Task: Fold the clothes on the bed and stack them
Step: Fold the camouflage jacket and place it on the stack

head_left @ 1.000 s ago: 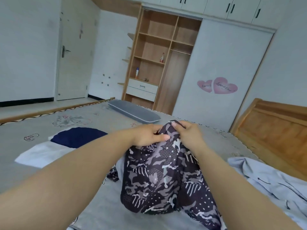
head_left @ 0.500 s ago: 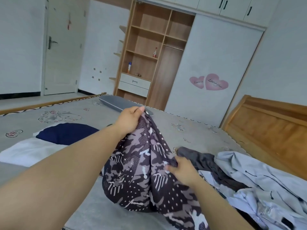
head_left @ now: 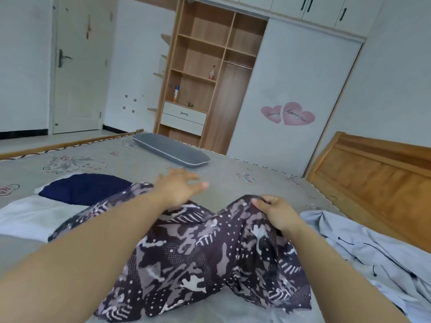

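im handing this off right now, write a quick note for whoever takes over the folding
Left hand: open, fingers spread above the patterned garment, gripping nothing.
Right hand: pinching the garment's top edge, lifting it slightly.
Patterned garment: spread on the bed, rumpled, not yet folded.
Done: navy piece lies on a white piece at far left.
Left: fold the patterned garment, then the light blue shirt heaped on the right, and stack them.

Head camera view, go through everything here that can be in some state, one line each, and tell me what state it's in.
Patterned garment: spread on the bed, unfolded, one edge lifted.
Right hand: pinches the garment's raised edge.
Left hand: fingers spread, above the garment, holding nothing.
Navy garment: lying flat.
Light blue shirt: crumpled, unfolded.
Room door: closed.
Wardrobe sliding door: slid aside, shelves exposed.
Drawers: closed.
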